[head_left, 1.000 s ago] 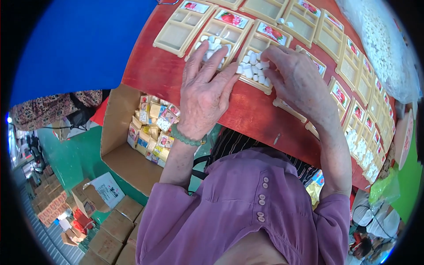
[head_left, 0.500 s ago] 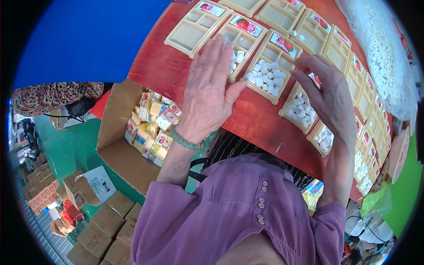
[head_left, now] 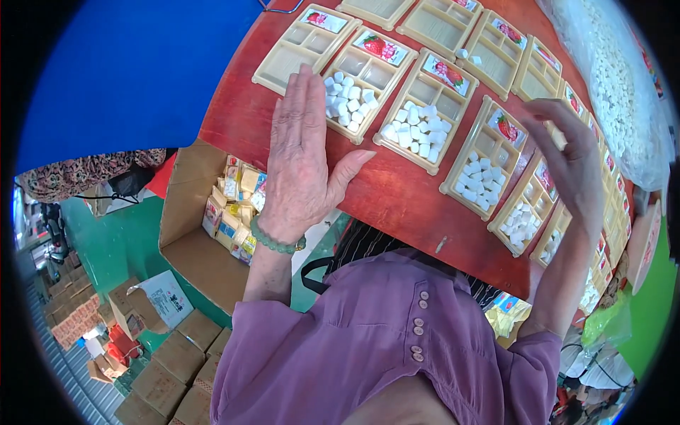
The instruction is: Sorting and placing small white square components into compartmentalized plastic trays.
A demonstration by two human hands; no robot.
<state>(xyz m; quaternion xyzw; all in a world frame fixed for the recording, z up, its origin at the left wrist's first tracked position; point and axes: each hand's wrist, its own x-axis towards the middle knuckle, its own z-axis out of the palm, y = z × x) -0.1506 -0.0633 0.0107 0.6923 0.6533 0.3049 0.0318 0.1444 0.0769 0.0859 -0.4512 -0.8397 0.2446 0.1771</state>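
Flat, thumb wide, the left hand is hovering beside small white cylindrical pieces sitting in a cream plastic compartmented tray; the right hand is hanging loosely curled, seemingly empty. It's looking like levelling; next is calling for gentle fingertips.

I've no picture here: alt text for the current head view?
A person's left hand is held flat at the left edge of a beige tray of white pieces; the right hand curves above other trays. The trays lie in rows on a red table.

Green floor lies at nine o'clock, a blue surface at ten, a red table from eleven to three.
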